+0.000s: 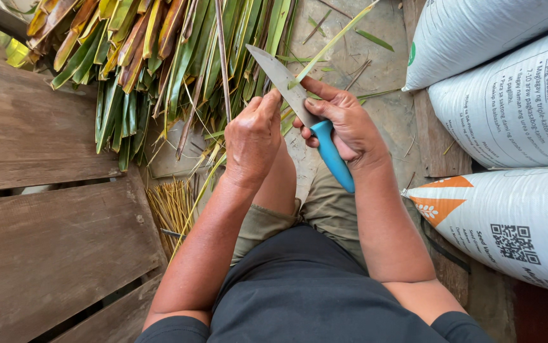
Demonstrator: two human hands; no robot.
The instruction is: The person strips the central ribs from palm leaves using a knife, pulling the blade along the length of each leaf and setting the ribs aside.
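Observation:
My right hand grips a knife by its blue handle; the steel blade points up and left. A thin green leaf strip lies against the blade and runs up to the right. My left hand pinches the lower part of that strip beside the blade, fingers closed on it. Both hands hover above my knees.
A pile of long green and yellowed palm leaves lies on the ground ahead. A bundle of thin stripped ribs rests by my left leg. A wooden bench is on the left, stacked white sacks on the right.

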